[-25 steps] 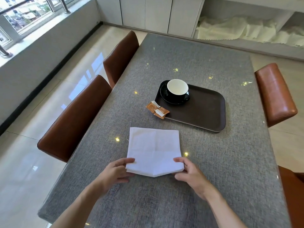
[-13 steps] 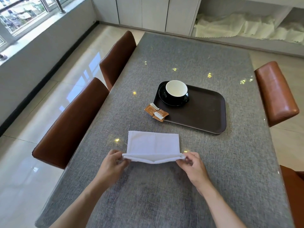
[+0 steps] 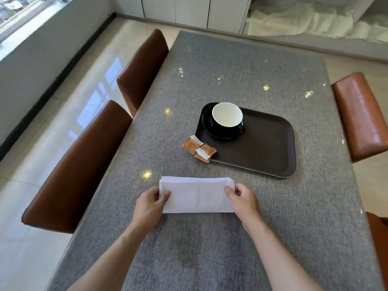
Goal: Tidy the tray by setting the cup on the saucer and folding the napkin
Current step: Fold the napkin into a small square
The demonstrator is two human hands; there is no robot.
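A white napkin (image 3: 197, 195) lies folded in half as a wide strip on the grey table, in front of the tray. My left hand (image 3: 150, 206) pinches its left end and my right hand (image 3: 243, 201) pinches its right end, thumbs on top. A black cup with a white inside (image 3: 227, 116) stands upright on a black saucer (image 3: 210, 129) in the far left corner of the dark brown tray (image 3: 268, 148).
Two torn orange sachets (image 3: 198, 148) lie at the tray's near left edge, one partly on the rim. Brown leather chairs (image 3: 79, 164) stand along the table's left side and another chair (image 3: 363, 116) on the right. The table's left edge is close to my left arm.
Both hands carried the napkin's near edge away from me onto its far edge, so the open square became a half-width strip. The cup, saucer and tray stayed put.
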